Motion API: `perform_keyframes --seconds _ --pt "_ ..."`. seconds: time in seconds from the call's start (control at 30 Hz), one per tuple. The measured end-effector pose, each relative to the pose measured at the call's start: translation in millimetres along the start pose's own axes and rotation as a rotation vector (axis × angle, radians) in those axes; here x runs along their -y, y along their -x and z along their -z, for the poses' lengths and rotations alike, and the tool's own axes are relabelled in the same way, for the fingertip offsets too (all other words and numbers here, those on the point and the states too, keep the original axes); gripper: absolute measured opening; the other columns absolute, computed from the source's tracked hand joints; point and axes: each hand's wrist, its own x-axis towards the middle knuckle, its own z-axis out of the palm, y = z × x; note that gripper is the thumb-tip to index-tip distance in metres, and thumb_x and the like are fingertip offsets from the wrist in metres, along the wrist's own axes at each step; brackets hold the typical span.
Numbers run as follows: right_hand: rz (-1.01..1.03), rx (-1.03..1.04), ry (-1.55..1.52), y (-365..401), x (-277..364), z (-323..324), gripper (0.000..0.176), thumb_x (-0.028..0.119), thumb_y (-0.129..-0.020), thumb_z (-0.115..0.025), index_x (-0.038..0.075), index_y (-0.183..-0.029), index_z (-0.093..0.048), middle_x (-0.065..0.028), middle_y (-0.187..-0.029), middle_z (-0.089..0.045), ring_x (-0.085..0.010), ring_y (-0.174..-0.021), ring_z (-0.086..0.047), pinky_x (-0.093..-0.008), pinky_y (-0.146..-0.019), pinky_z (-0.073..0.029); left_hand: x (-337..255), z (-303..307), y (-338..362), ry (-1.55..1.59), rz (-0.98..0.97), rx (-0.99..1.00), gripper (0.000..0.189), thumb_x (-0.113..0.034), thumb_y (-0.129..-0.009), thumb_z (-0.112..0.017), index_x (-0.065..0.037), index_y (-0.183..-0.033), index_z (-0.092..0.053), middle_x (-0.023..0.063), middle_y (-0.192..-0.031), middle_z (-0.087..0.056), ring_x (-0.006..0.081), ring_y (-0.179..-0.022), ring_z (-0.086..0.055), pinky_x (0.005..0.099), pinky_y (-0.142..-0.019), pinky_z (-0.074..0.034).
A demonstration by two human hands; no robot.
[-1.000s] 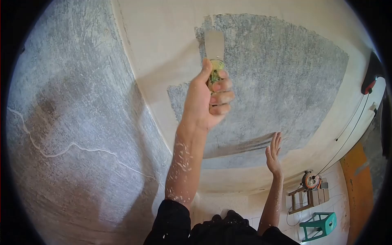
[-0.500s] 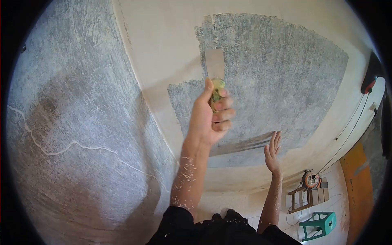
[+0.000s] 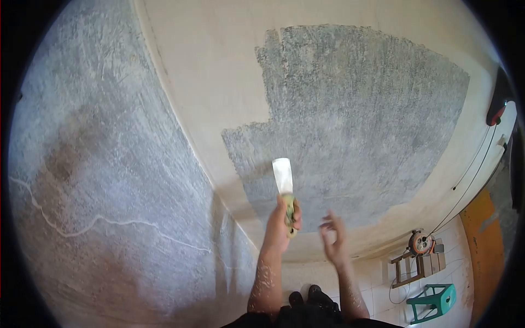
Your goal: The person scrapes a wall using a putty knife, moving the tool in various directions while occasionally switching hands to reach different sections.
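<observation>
My left hand is wrapped round the patterned yellow-green handle of a putty knife. Its wide metal blade points up and catches the light, overlapping the lower left of a rough grey scraped patch on the cream wall. Pale flakes cling to my left forearm. To the right, my right hand is blurred, its fingers loosely bent and apart with nothing in them, in front of the patch's lower edge.
At left, a grey scraped wall with a pale wavy line meets the cream wall at a corner. Lower right on the tiled floor stand a green stool and a wooden stool with a cable reel. An orange board lies beyond.
My left hand has come down the wall with the putty knife, away from the patch's upper left edge. My right hand has dropped and moved left, its fingers now bent.
</observation>
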Motion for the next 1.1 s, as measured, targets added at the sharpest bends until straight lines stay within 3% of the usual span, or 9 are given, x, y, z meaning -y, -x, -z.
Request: perform_keyframes --seconds 0.07,0.17,0.2,0.4,0.5,0.63,0.77,0.93,1.1 --pt "0.034 0.063 -0.113 3.2 33.6 -23.3 0.072 0.006 -0.090 -0.064 0.004 -0.151 -0.027 -0.0190 -0.125 -0.051 -0.0262 -0.101 -0.057 -0.0361 -0.086 -0.048 21.3 8.4 0.2 -0.180 -0.043 -0.063 0.049 -0.051 -0.102 -0.041 -0.006 -0.112 -0.057 0.0025 -0.087 -0.057 0.0105 -0.069 -0.053 0.0260 -0.062 -0.046" --pt "0.098 -0.067 -0.133 1.6 35.8 -52.8 0.076 0.006 -0.089 -0.064 0.001 -0.152 -0.022 -0.0213 -0.127 -0.048 -0.0279 -0.103 -0.056 -0.0364 -0.086 -0.049 16.3 -7.5 5.4 -0.490 -0.067 -0.155 0.049 -0.049 -0.105 -0.034 -0.006 -0.111 -0.055 0.0018 -0.093 -0.057 0.0087 -0.078 -0.055 0.0237 -0.067 -0.046" --pt "0.157 -0.061 -0.048 -5.1 34.5 -53.3 0.080 0.005 -0.089 -0.064 -0.002 -0.152 -0.017 -0.0229 -0.125 -0.046 -0.0293 -0.103 -0.054 -0.0378 -0.084 -0.049 15.2 -10.6 5.7 -0.363 0.037 -0.108 0.047 -0.046 -0.106 -0.033 -0.005 -0.115 -0.054 0.0034 -0.097 -0.056 0.0094 -0.083 -0.053 0.0251 -0.073 -0.046" --pt "0.115 -0.217 0.255 -37.0 55.4 -44.0 0.073 0.001 -0.086 -0.065 0.004 -0.150 -0.031 -0.0196 -0.108 -0.051 -0.0292 -0.092 -0.055 -0.0380 -0.072 -0.049 26.1 -20.4 -7.6 -0.441 -0.067 -0.007 0.047 -0.043 -0.107 -0.033 -0.003 -0.119 -0.053 0.0068 -0.106 -0.056 0.0139 -0.101 -0.052 0.0284 -0.088 -0.043" --pt "0.043 -0.258 0.257 -42.9 58.7 -45.4 0.065 0.003 -0.086 -0.065 0.005 -0.147 -0.041 -0.0157 -0.098 -0.054 -0.0260 -0.085 -0.054 -0.0381 -0.074 -0.047 23.8 -17.8 -11.8 -0.498 -0.106 0.036 0.046 -0.042 -0.107 -0.034 -0.003 -0.123 -0.052 0.0081 -0.109 -0.057 0.0158 -0.103 -0.052 0.0298 -0.092 -0.043" --pt "0.120 -0.318 0.427 -65.3 73.6 -35.9 0.055 0.003 -0.090 -0.062 0.013 -0.143 -0.050 -0.0097 -0.081 -0.053 -0.0206 -0.066 -0.053 -0.0335 -0.059 -0.046 18.8 26.2 -16.5 -0.609 -0.281 -0.023 0.038 -0.035 -0.106 -0.040 -0.002 -0.118 -0.056 0.0080 -0.110 -0.059 0.0169 -0.103 -0.054 0.0307 -0.090 -0.044" --pt "0.284 -0.350 0.703 -116.6 132.1 4.9 0.054 0.008 -0.091 -0.064 0.019 -0.142 -0.051 -0.0039 -0.071 -0.049 -0.0100 -0.050 -0.049 -0.0274 -0.040 -0.042 -32.5 72.6 -11.2 -1.063 -0.756 -0.586 0.016 -0.012 -0.099 -0.051 -0.002 -0.107 -0.060 0.0136 -0.106 -0.059 0.0263 -0.099 -0.057 0.0361 -0.080 -0.047" --pt "0.369 -0.363 0.910 -148.4 187.6 24.3 0.048 0.011 -0.097 -0.058 0.019 -0.143 -0.050 -0.0041 -0.069 -0.049 -0.0057 -0.046 -0.042 -0.0260 -0.036 -0.037 -54.9 109.5 -5.6 -1.188 -0.785 -0.599 0.015 -0.014 -0.098 -0.053 -0.002 -0.104 -0.060 0.0128 -0.106 -0.057 0.0278 -0.098 -0.056 0.0375 -0.080 -0.046" --pt "0.368 -0.268 0.992 -165.7 218.8 24.5 0.051 0.010 -0.094 -0.060 0.015 -0.143 -0.048 -0.0062 -0.071 -0.049 -0.0073 -0.044 -0.048 -0.0268 -0.034 -0.041 -51.8 101.1 -15.7 -1.127 -0.658 -0.646 0.013 -0.016 -0.097 -0.056 -0.004 -0.099 -0.060 0.0103 -0.104 -0.054 0.0255 -0.095 -0.055 0.0380 -0.076 -0.047"
